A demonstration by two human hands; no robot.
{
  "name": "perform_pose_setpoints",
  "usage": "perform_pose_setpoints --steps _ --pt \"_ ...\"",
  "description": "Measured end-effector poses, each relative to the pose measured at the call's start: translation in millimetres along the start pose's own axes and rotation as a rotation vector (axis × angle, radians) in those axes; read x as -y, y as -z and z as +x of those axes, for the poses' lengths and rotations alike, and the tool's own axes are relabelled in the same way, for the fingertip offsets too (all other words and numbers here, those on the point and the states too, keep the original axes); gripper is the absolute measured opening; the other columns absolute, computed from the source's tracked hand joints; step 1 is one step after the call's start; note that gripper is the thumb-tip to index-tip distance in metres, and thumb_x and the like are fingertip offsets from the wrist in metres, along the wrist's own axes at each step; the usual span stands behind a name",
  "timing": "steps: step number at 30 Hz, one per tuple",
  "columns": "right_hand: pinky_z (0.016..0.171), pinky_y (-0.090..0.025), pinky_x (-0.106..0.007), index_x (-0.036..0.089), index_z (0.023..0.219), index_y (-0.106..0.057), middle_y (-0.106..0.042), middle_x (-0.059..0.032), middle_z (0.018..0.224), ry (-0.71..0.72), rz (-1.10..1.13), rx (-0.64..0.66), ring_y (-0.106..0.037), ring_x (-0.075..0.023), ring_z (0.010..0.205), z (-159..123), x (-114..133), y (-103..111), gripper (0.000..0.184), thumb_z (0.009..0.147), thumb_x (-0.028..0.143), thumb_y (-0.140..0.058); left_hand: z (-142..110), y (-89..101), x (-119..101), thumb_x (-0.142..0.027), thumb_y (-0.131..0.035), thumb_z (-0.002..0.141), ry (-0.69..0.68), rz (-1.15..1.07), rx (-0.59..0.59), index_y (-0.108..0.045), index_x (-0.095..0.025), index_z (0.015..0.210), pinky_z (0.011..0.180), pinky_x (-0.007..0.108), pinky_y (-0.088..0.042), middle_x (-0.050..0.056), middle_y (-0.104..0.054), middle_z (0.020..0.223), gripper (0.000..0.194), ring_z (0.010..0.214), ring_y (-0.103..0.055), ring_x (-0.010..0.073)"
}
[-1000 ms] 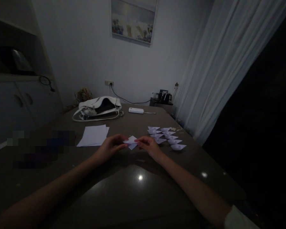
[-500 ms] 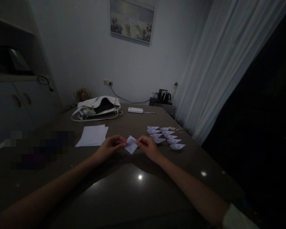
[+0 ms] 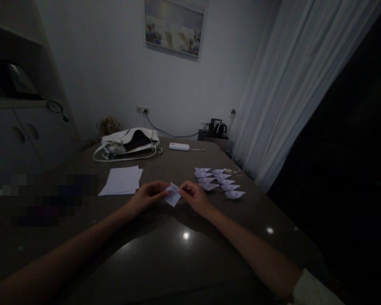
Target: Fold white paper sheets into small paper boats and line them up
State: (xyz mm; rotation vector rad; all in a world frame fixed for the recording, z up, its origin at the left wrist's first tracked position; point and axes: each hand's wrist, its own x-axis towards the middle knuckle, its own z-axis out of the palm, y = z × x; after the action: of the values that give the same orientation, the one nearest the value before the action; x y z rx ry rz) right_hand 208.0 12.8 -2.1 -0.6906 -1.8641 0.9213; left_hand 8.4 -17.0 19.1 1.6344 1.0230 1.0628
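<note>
A small folded paper [image 3: 173,196], white and diamond-shaped, is held up over the dark table [image 3: 152,262]. My left hand [image 3: 150,194] pinches its left corner between thumb and fingers. At the right corner, my right hand [image 3: 195,195] grips it the same way, the fingertips partly covering the edge. Just beyond my right hand stand several white paper boats [image 3: 229,187] in two rows. Left of the folded paper, past my left hand, lies a stack of white sheets [image 3: 122,180].
A white handbag [image 3: 127,142] lies open at the back left of the table. Near the back middle is a white device with a strap [image 3: 179,146]. Small scraps [image 3: 231,171] lie beyond the boats. A black kettle [image 3: 220,128] stands on a low cabinet behind.
The folded paper has tilted slightly, and my right fingers have shifted a little inward along its right side. The whole view has moved slightly. Both hands keep hold.
</note>
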Motion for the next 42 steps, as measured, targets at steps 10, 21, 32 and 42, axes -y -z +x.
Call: perform_pose_setpoints --steps 10,21,32,42 --pt "0.059 -0.042 -0.023 0.016 0.073 -0.055 -0.057 -0.0004 0.068 0.006 0.012 0.006 -0.054 -0.0119 0.062 -3 3 -4 0.019 0.082 0.033 -0.058 0 2.8 7 -0.044 -0.066 0.075 0.005 0.078 0.112 -0.066 -0.013 0.084 0.066 0.025 -0.046 0.003 -0.069 0.078 0.032 0.074 -0.062 0.0184" --pt "0.056 -0.039 -0.021 0.017 0.071 -0.053 -0.052 0.0018 0.064 0.011 -0.044 0.051 -0.049 -0.01 0.058 -3 3 -4 0.019 0.081 0.033 -0.057 -2 -2.9 1 -0.037 -0.072 0.071 -0.046 -0.047 0.057 -0.06 -0.017 0.111 0.073 0.03 -0.049 0.007 -0.068 0.101 0.046 0.087 -0.063 0.021" --pt "0.053 -0.037 -0.021 0.016 0.073 -0.053 -0.052 0.002 0.063 0.004 -0.083 0.053 -0.048 -0.0096 0.056 -6 10 -5 0.014 0.081 0.027 -0.056 -2 0.5 5 -0.042 -0.074 0.066 0.07 0.006 0.077 -0.071 -0.013 0.094 0.072 0.032 -0.051 0.008 -0.074 0.088 0.04 0.08 -0.066 0.0233" --pt "0.054 -0.037 -0.021 0.017 0.08 -0.053 -0.053 0.0014 0.065 0.005 -0.057 0.037 -0.049 -0.0104 0.058 -6 9 -8 0.013 0.082 0.029 -0.056 -4 -3.1 2 -0.042 -0.077 0.064 0.114 -0.013 0.065 -0.071 -0.012 0.083 0.061 0.027 -0.05 0.005 -0.073 0.073 0.036 0.065 -0.065 0.0185"
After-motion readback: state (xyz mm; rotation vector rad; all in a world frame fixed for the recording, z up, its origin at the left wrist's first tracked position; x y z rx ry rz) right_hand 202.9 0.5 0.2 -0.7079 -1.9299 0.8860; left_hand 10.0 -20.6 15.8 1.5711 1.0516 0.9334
